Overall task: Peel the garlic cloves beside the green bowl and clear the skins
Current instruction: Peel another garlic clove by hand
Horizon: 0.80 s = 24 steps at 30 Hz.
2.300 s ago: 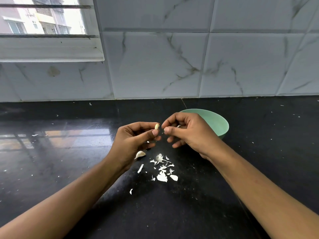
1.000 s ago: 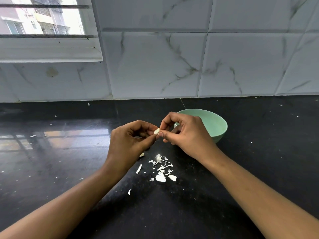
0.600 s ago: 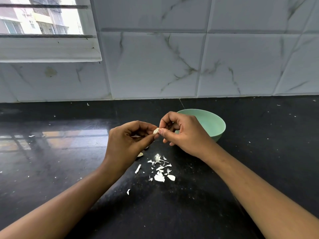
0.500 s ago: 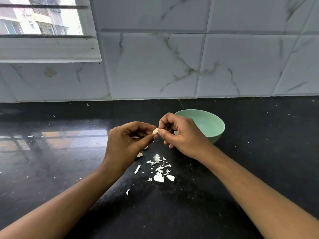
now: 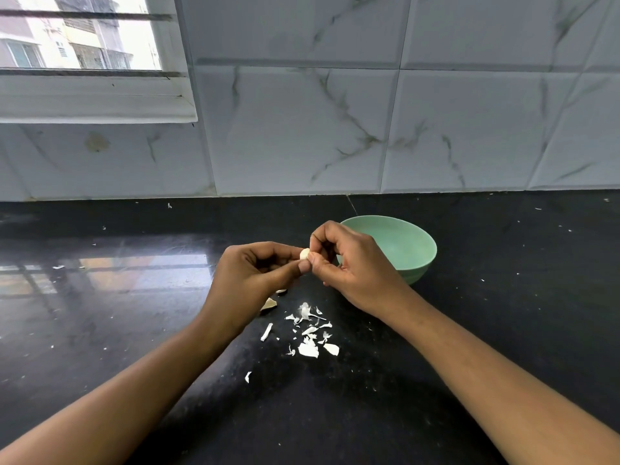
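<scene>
I see a glossy, reflective black counter (image 5: 503,330), a smooth matt green bowl (image 5: 402,250), dry papery white skins (image 5: 308,349) and glossy marbled wall tiles (image 5: 295,129).

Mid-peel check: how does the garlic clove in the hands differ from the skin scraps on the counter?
The garlic clove is pinched between the left hand and right hand, off the counter; the skin scraps lie loose on it. The garlic clove is one rounded, creamy piece; the skin scraps are many thin white flakes. Both are pale and sit outside the green bowl.
</scene>
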Each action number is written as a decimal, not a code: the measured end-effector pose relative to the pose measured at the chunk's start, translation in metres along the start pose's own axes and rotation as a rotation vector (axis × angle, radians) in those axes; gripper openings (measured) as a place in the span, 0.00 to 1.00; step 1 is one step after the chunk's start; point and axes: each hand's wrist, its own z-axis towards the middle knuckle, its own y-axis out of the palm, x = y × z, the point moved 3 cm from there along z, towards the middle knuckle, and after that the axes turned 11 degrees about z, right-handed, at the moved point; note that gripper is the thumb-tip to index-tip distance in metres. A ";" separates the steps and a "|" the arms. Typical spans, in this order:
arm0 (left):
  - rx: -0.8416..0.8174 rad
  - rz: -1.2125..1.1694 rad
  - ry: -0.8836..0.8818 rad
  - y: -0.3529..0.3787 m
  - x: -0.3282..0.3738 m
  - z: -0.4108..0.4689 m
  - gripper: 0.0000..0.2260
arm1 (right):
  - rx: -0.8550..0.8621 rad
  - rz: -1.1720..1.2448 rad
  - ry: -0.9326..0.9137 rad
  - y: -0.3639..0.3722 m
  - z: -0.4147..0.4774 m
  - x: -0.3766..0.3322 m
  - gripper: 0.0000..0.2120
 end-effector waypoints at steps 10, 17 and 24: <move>-0.058 -0.352 -0.269 0.009 -0.009 0.001 0.09 | 0.061 -0.138 -0.113 0.003 -0.003 0.000 0.05; -0.042 -0.465 -0.400 0.016 -0.011 -0.003 0.09 | 0.103 -0.160 -0.160 0.010 -0.005 -0.001 0.03; -0.061 -0.556 -0.484 0.020 -0.012 -0.006 0.11 | 0.077 -0.108 -0.192 0.010 -0.005 0.000 0.07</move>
